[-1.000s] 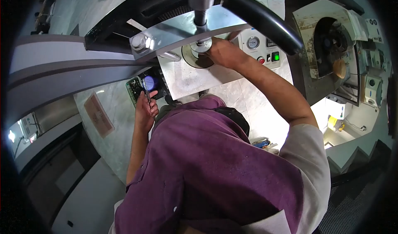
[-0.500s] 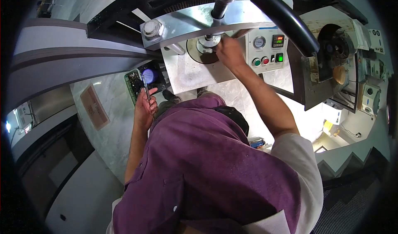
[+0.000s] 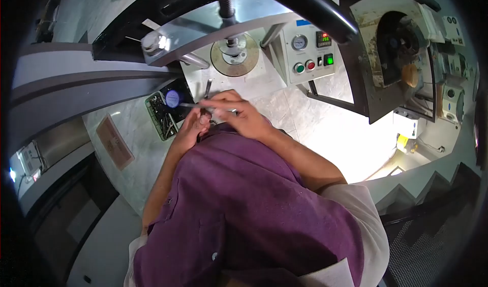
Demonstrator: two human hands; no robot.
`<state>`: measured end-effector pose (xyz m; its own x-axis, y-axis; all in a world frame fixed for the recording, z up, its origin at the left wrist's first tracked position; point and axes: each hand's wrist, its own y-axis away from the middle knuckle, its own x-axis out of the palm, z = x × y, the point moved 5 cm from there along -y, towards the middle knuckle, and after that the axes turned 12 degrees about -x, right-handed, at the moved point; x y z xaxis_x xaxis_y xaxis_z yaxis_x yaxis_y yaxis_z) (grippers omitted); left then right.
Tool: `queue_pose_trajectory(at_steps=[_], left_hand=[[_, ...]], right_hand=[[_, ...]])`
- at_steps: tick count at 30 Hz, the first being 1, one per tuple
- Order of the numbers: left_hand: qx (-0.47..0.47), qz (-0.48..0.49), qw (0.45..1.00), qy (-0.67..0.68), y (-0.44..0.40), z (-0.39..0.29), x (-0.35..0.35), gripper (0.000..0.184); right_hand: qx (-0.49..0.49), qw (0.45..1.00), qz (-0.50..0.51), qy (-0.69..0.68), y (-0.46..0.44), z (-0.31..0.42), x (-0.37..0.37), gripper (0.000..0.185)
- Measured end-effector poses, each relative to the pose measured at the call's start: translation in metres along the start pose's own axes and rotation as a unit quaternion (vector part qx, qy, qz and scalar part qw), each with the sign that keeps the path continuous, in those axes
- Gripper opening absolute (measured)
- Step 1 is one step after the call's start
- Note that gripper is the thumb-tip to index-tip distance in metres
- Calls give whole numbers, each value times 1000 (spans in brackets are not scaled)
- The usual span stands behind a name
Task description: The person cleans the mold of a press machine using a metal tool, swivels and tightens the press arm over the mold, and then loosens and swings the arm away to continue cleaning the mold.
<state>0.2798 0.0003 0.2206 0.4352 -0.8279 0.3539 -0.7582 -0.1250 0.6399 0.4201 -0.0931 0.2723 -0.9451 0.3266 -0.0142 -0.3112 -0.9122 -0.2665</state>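
My left hand [image 3: 192, 128] and my right hand [image 3: 240, 115] meet in front of my apron, below the press. Two slim metal tools show at the fingers: one thin rod-like tool [image 3: 190, 105] points left, and a flat-ended tool [image 3: 208, 87] points up toward the press plate. The fingers of both hands are closed around the tools. Motion blur and overlapping fingers hide which hand grips which tool, and their exact kind. Beyond the hands, the press's round plate [image 3: 221, 66] carries a metal fitting [image 3: 235, 58] under the threaded screw [image 3: 226, 7].
Left of the hands, a green tray [image 3: 154, 104] holds small metal pieces, beside a purple round lid [image 3: 173, 99]. A control panel [image 3: 309, 50] with buttons and a gauge stands right of the press. A black handle [image 3: 315, 10] reaches overhead. A cardboard piece [image 3: 115, 142] lies left.
My right hand has left the fitting on the press and come down to my left hand. The left hand has shifted slightly right with its metal tool. The view has moved a little.
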Motion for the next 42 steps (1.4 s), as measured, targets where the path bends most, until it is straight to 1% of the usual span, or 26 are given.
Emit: queue_pose_trajectory(at_steps=[1, 3, 4, 7, 8, 11, 12, 13, 15, 17, 18, 19, 21, 22, 23, 25, 26, 27, 29, 30, 34, 36, 37, 39, 41, 42], left_hand=[[-3, 5, 1000, -4, 0, -12, 14, 50], [-59, -90, 983, 150, -1, -42, 40, 57], [-28, -71, 992, 105, -7, -45, 40, 58], [-29, -20, 992, 118, -14, -41, 29, 53], [-34, -53, 988, 142, -10, -47, 34, 48], [4, -36, 985, 170, -10, -41, 14, 45], [16, -97, 982, 161, -9, -39, 6, 44], [17, -97, 982, 160, -9, -37, 2, 44], [43, -143, 960, 236, -3, -28, -19, 46], [52, -149, 959, 234, -1, -29, -24, 46], [60, -164, 956, 235, 1, -30, -25, 47], [65, -180, 952, 237, 4, -29, -26, 47], [69, -196, 953, 220, 7, -34, -23, 46], [70, -206, 951, 219, 8, -36, -22, 45], [73, -217, 948, 220, 10, -37, -22, 45], [70, -188, 952, 233, 11, -39, -20, 41], [51, -176, 955, 235, 9, -41, -16, 41], [32, -164, 957, 238, 7, -44, -12, 40], [4, -127, 970, 208, 1, -48, -3, 41], [-12, -102, 974, 200, -2, -49, 1, 42], [-12, -74, 983, 167, -11, -49, 8, 44], [-4, -61, 984, 166, -10, -47, 6, 44], [2, -42, 986, 163, -11, -48, 7, 45], [22, -36, 985, 169, -7, -51, 6, 45], [43, -31, 977, 204, -4, -52, 2, 48], [44, -31, 978, 204, -2, -52, -1, 48]], right_hand=[[1, 1000, -6, 2, -1, -2, 1, 34], [-111, 987, 68, 98, -5, 4, 13, 36], [-141, 978, 59, 145, -5, 6, 13, 37], [-118, 978, 73, 156, 0, 11, 4, 43], [-119, 978, 71, 157, 3, 11, 1, 43], [-79, 986, 41, 139, 19, 2, -19, 56], [-56, 965, 39, 254, 24, -5, -29, 62], [-34, 930, 37, 364, 29, -14, -37, 69], [-20, 915, 36, 401, 38, -30, -39, 77], [-20, 901, 64, 429, 38, -31, -31, 80], [-24, 920, 126, 370, 35, -34, -25, 74], [-23, 921, 127, 367, 31, -36, -21, 74], [-151, 932, 212, 250, 18, -31, 1, 61], [-140, 960, 126, 208, 11, -25, -1, 46], [-145, 960, 131, 202, 5, -20, 1, 46], [10, 994, 2, 105, -4, -25, -13, 39], [5, 995, 12, 97, -7, -27, -7, 39], [40, 999, -5, -16, -7, -34, 0, 37], [120, 964, -38, -234, -6, -44, 12, 33], [109, 953, -46, -279, -10, -39, 16, 34], [126, 957, -20, -259, -17, -30, 20, 24], [111, 994, -23, 3, -12, -37, 11, 17], [110, 994, -22, 4, -12, -39, 9, 17], [160, 980, -104, -56, -9, -49, -2, 20], [178, 975, -103, -83, -10, -47, -3, 15], [145, 987, -65, -9, -13, -38, -3, 16]])
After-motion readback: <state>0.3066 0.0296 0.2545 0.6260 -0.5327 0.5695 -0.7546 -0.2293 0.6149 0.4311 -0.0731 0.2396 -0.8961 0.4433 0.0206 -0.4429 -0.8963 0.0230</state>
